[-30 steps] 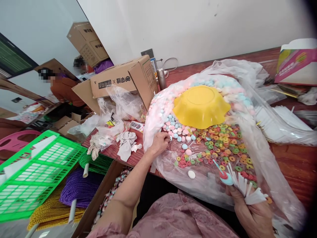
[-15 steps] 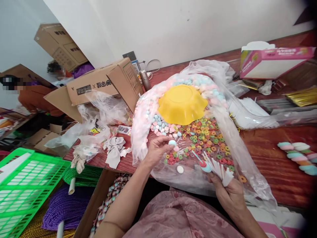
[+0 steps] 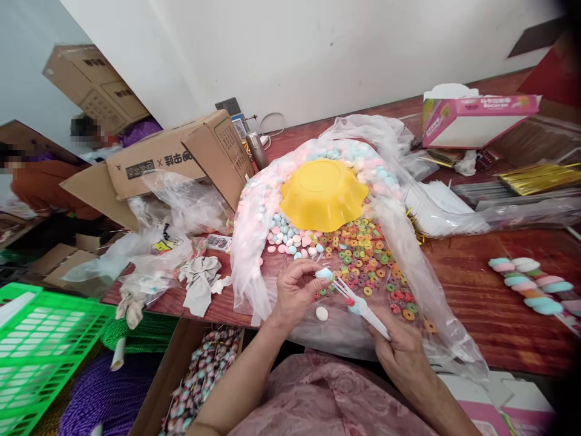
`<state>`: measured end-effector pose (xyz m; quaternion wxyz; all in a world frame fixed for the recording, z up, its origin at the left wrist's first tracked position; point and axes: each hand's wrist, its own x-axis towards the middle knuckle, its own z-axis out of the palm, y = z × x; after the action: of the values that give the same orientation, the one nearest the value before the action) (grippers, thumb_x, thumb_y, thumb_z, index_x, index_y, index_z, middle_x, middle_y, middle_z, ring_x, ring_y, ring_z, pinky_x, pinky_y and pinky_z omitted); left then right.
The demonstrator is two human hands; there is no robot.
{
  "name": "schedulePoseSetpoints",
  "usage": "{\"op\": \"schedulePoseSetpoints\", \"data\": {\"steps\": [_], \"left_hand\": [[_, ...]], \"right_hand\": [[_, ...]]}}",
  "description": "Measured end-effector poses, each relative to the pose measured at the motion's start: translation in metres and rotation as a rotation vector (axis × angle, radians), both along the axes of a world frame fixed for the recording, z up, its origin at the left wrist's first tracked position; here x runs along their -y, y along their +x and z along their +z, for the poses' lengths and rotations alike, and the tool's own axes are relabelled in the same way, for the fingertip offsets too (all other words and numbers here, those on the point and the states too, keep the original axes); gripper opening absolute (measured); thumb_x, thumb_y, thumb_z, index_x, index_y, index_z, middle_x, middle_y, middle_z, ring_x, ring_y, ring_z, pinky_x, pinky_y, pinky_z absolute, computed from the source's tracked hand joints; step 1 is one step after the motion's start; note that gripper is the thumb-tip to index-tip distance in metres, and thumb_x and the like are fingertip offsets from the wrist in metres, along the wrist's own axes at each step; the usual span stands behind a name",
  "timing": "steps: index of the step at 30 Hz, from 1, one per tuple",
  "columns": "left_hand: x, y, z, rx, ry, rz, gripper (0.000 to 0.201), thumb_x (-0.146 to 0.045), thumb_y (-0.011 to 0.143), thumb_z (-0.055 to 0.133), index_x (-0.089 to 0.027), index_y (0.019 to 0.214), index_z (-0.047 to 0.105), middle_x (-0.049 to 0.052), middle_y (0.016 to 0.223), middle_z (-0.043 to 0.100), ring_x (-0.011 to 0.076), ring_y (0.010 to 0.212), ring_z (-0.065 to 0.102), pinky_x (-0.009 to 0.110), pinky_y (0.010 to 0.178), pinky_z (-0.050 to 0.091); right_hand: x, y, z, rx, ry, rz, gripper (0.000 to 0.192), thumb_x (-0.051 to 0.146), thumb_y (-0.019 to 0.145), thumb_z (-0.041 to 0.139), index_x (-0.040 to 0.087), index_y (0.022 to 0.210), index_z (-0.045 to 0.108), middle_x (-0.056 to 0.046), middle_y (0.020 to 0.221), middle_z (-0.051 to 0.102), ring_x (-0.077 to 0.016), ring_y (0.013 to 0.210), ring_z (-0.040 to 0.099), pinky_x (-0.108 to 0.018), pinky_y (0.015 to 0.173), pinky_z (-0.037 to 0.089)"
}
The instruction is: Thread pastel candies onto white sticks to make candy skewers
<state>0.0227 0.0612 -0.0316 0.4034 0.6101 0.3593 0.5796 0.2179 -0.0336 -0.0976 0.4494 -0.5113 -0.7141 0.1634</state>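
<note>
My left hand [image 3: 294, 292] pinches a light blue marshmallow [image 3: 324, 274] between thumb and fingertips, against the tips of thin white sticks [image 3: 341, 287]. My right hand [image 3: 399, 339] is closed round the lower ends of these sticks. On the sticks, between my hands, sit a red ring-shaped sweet [image 3: 349, 301] and another blue marshmallow [image 3: 354, 309]. Just below lies a loose white marshmallow [image 3: 322, 313] on the clear plastic sheet. Many small coloured rings [image 3: 372, 260] and pink, blue and white marshmallows [image 3: 290, 233] spread beyond my hands.
A yellow wavy-edged bowl [image 3: 324, 194] sits upside down among the sweets. Finished marshmallow skewers [image 3: 535, 284] lie at the right. A cardboard box [image 3: 158, 166] and crumpled cloth [image 3: 200, 281] are at the left, a green basket [image 3: 49, 345] lower down. Another person [image 3: 45, 181] works far left.
My left hand has brought the blue marshmallow right and down to the stick tips. The sticks, fanned out before, are now bunched together and tilted toward it. The view has shifted slightly.
</note>
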Motion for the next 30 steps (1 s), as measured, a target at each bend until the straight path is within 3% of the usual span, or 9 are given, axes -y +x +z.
{"op": "schedulePoseSetpoints", "data": {"steps": [5,10,14,22,27,30], "left_hand": [[0.009,-0.002,0.006,-0.294,0.392,0.101,0.009,-0.013,0.08,0.074,-0.017,0.089,0.074,0.005,0.082,0.073,0.0141,0.075,0.069,0.024,0.069,0.056],[0.018,-0.005,0.007,-0.483,0.548,0.133,0.015,-0.008,0.086,0.063,-0.017,0.093,0.072,0.006,0.084,0.072,0.0149,0.078,0.069,0.026,0.071,0.058],[0.018,-0.007,0.006,-0.524,0.616,0.102,0.019,-0.006,0.087,0.06,-0.017,0.099,0.07,0.007,0.085,0.072,0.0159,0.08,0.069,0.03,0.075,0.059],[0.019,-0.003,0.0,-0.498,0.663,0.057,0.024,0.0,0.084,0.062,-0.014,0.102,0.07,0.011,0.092,0.073,0.0184,0.087,0.07,0.032,0.079,0.059],[0.027,0.007,-0.006,-0.34,0.438,0.161,0.025,-0.006,0.085,0.066,-0.019,0.105,0.072,0.007,0.094,0.072,0.0155,0.086,0.069,0.027,0.077,0.059],[0.026,0.009,-0.005,-0.253,0.295,0.147,0.029,-0.013,0.084,0.071,-0.021,0.112,0.071,0.005,0.094,0.069,0.0134,0.084,0.067,0.023,0.073,0.057]], "right_hand": [[0.007,-0.003,0.004,0.055,0.009,-0.01,0.04,0.002,0.082,0.04,0.019,0.11,0.063,-0.005,0.087,0.072,-0.0165,0.069,0.068,-0.024,0.06,0.051],[0.013,-0.012,0.008,0.034,0.011,0.023,0.037,0.001,0.082,0.041,0.018,0.109,0.06,-0.001,0.076,0.067,-0.0137,0.059,0.061,-0.023,0.054,0.046],[0.013,-0.015,0.011,-0.017,0.013,0.039,0.03,0.002,0.084,0.042,0.019,0.1,0.061,0.003,0.066,0.06,-0.0117,0.052,0.055,-0.022,0.05,0.042],[0.009,-0.007,0.014,-0.104,-0.016,-0.033,0.025,0.009,0.09,0.048,0.019,0.106,0.064,0.003,0.07,0.06,-0.0117,0.056,0.054,-0.022,0.055,0.044],[0.014,-0.018,0.009,-0.186,-0.037,-0.014,0.022,0.006,0.091,0.046,0.02,0.1,0.06,0.005,0.066,0.055,-0.0095,0.051,0.048,-0.02,0.049,0.037],[0.014,-0.021,0.007,-0.195,-0.018,-0.032,0.017,0.007,0.092,0.047,0.02,0.095,0.058,0.005,0.066,0.054,-0.009,0.052,0.047,-0.02,0.049,0.036]]}}
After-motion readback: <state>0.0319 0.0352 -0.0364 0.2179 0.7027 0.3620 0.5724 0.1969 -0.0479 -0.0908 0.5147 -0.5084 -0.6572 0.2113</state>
